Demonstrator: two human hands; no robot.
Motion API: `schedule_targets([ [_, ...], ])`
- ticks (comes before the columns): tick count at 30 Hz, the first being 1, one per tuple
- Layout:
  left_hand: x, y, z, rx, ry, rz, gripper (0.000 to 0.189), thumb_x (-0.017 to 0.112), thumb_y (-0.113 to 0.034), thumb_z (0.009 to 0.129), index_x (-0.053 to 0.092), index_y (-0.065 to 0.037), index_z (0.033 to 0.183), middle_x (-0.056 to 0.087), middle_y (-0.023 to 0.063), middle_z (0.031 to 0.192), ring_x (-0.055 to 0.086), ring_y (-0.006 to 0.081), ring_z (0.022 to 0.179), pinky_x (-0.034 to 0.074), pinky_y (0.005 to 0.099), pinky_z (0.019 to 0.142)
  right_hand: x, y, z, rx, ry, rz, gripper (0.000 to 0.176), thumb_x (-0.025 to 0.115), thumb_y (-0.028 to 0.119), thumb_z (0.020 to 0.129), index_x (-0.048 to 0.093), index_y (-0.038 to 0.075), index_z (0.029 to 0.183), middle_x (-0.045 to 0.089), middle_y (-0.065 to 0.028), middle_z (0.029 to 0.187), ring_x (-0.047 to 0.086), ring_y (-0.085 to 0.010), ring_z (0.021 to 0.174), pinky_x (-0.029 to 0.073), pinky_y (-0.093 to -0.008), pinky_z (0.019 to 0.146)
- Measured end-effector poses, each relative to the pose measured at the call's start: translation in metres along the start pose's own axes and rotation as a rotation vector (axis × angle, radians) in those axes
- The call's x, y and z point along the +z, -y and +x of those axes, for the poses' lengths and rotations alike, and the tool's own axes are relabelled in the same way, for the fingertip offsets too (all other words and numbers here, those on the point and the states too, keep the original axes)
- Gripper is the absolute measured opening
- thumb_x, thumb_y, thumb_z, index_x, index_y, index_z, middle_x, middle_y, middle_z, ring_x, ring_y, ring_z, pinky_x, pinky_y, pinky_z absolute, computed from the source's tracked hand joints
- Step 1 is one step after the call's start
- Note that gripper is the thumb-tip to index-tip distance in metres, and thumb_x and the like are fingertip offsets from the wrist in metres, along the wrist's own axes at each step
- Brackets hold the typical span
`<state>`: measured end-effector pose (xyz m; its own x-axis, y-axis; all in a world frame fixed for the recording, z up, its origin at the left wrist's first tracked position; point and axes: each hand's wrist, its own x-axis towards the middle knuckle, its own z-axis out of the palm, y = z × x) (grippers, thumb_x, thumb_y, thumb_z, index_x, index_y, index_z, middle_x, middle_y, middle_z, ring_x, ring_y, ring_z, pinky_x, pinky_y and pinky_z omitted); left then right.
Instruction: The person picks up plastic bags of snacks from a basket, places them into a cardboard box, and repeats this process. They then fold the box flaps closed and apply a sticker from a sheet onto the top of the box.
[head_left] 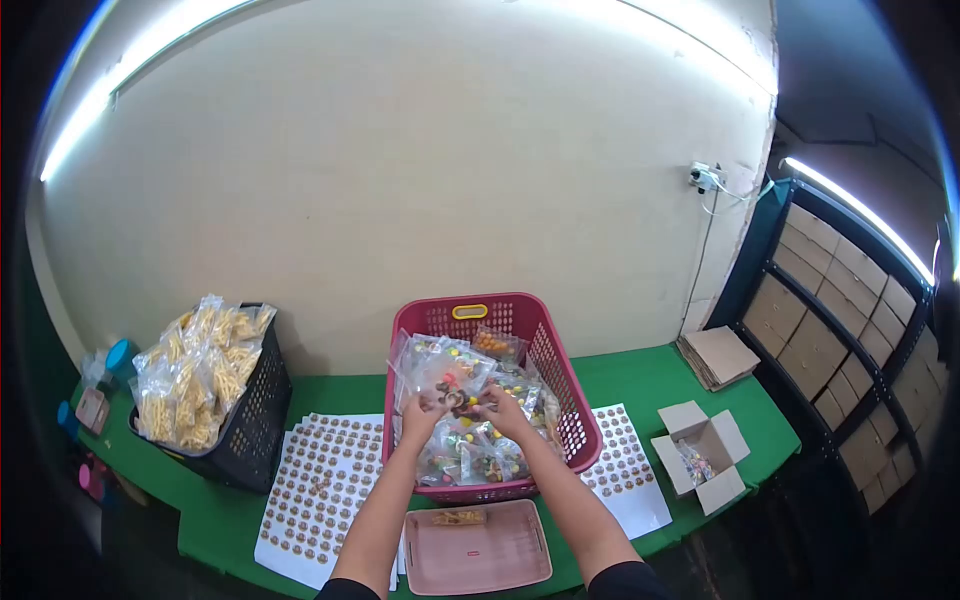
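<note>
A maroon plastic basket (585,440) holds several clear bags of colourful sweets (510,382). Over its middle, my left hand (424,414) grips one clear bag of sweets (450,378) by its near left side. My right hand (504,413) has its fingers closed on the right side of the same bag. Red and dark brown pieces show through the plastic between both hands. Behind them, a packet of orange pieces (497,344) lies against the basket's far wall. In front of the basket is a pink tray (478,560) with a small packet of pale yellow sticks (459,517) at its far edge.
A black basket (262,395) heaped with bags of yellow sticks (200,375) stands at left. Sheets of round stickers (325,480) lie on the green table (340,392). At right are an open carton (702,458) with small colourful packets and flat cardboard (718,357). Boxes fill a rack (840,300).
</note>
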<state>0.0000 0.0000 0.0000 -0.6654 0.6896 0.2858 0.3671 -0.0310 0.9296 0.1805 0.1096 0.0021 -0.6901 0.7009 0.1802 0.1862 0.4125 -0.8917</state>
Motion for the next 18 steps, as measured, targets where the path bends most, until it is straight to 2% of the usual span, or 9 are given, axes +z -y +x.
schedule_targets([
  [2, 0.000, -0.008, -0.007, -0.122, 0.382, -0.383, 0.035, 0.074, -0.019, 0.077, 0.058, 0.002, 0.100, 0.064, 0.0079, 0.086, 0.060, 0.0115, 0.076, 0.048, 0.0249, 0.070, -0.001, 0.028, -0.018, -0.018, 0.032, -0.003, 0.046, 0.071, 0.023, 0.078, 0.049, 0.004, 0.113, 0.056, -0.0167, 0.110, 0.061, -0.0233, 0.095, 0.049, -0.0346, 0.079],
  [3, -0.022, -0.023, 0.010, -0.081, 0.410, -0.303, 0.035, 0.074, -0.019, 0.077, 0.058, 0.002, 0.100, 0.064, 0.0079, 0.086, 0.060, 0.0115, 0.076, 0.048, 0.0249, 0.070, 0.015, 0.048, -0.010, -0.055, -0.016, 0.067, 0.046, 0.071, 0.023, 0.078, 0.049, 0.004, 0.113, 0.056, -0.0167, 0.110, 0.061, -0.0233, 0.095, 0.049, -0.0346, 0.079],
  [5, -0.011, -0.044, 0.005, -0.119, 0.383, -0.255, 0.028, 0.073, -0.017, 0.077, 0.060, 0.000, 0.095, 0.064, 0.0045, 0.082, 0.058, 0.0095, 0.071, 0.046, 0.0229, 0.065, 0.000, 0.061, -0.020, 0.015, -0.059, -0.027, 0.046, 0.072, 0.024, 0.077, 0.049, 0.002, 0.110, 0.056, -0.0168, 0.112, 0.061, -0.0215, 0.094, 0.049, -0.0335, 0.077],
  [7, 0.006, -0.077, -0.012, -0.089, 0.389, -0.371, 0.027, 0.072, -0.016, 0.078, 0.059, 0.000, 0.097, 0.064, 0.0041, 0.084, 0.058, 0.0094, 0.072, 0.046, 0.0228, 0.065, -0.017, 0.064, -0.034, -0.063, -0.157, -0.082, 0.049, 0.073, 0.026, 0.076, 0.049, 0.001, 0.111, 0.060, -0.0149, 0.105, 0.062, -0.0192, 0.091, 0.049, -0.0327, 0.076],
  [9, 0.025, -0.110, -0.035, -0.067, 0.373, -0.609, 0.026, 0.069, -0.013, 0.080, 0.058, -0.002, 0.101, 0.064, 0.0034, 0.087, 0.058, 0.0091, 0.074, 0.045, 0.0227, 0.066, -0.037, 0.073, -0.062, -0.105, -0.240, 0.010, 0.053, 0.074, 0.029, 0.075, 0.049, 0.002, 0.113, 0.062, -0.0123, 0.098, 0.062, -0.0164, 0.086, 0.049, -0.0311, 0.075],
  [10, 0.031, -0.123, -0.046, -0.086, 0.439, -0.595, 0.027, 0.067, -0.010, 0.081, 0.056, -0.002, 0.104, 0.064, 0.0039, 0.091, 0.058, 0.0097, 0.079, 0.045, 0.0234, 0.070, -0.052, 0.101, -0.088, -0.136, -0.292, 0.098, 0.050, 0.074, 0.026, 0.075, 0.049, 0.002, 0.112, 0.064, -0.0100, 0.091, 0.062, -0.0143, 0.084, 0.049, -0.0290, 0.074],
  [12, 0.064, -0.149, -0.076, -0.063, 0.456, -0.659, 0.026, 0.067, -0.009, 0.082, 0.056, -0.002, 0.104, 0.063, 0.0043, 0.093, 0.059, 0.0101, 0.080, 0.046, 0.0241, 0.071, -0.080, 0.100, -0.126, -0.106, -0.344, 0.111, 0.049, 0.073, 0.023, 0.076, 0.048, 0.002, 0.112, 0.063, -0.0101, 0.091, 0.061, -0.0140, 0.084, 0.049, -0.0282, 0.074],
  [15, 0.133, -0.191, -0.121, -0.035, 0.473, -0.723, 0.024, 0.065, -0.007, 0.082, 0.055, -0.002, 0.104, 0.063, 0.0049, 0.095, 0.059, 0.0105, 0.080, 0.047, 0.0251, 0.072, -0.128, 0.061, -0.166, -0.082, -0.435, 0.207, 0.043, 0.070, 0.017, 0.079, 0.047, 0.001, 0.113, 0.063, -0.0094, 0.091, 0.061, -0.0128, 0.083, 0.049, -0.0261, 0.070],
  [18, 0.211, -0.200, -0.171, -0.068, 0.562, -0.725, 0.028, 0.065, -0.008, 0.083, 0.053, -0.001, 0.108, 0.062, 0.0051, 0.094, 0.059, 0.0110, 0.084, 0.047, 0.0248, 0.074, -0.177, 0.024, -0.229, 0.015, -0.534, 0.428, 0.037, 0.067, 0.013, 0.083, 0.046, 0.002, 0.112, 0.062, -0.0076, 0.091, 0.059, -0.0104, 0.081, 0.049, -0.0250, 0.069],
])
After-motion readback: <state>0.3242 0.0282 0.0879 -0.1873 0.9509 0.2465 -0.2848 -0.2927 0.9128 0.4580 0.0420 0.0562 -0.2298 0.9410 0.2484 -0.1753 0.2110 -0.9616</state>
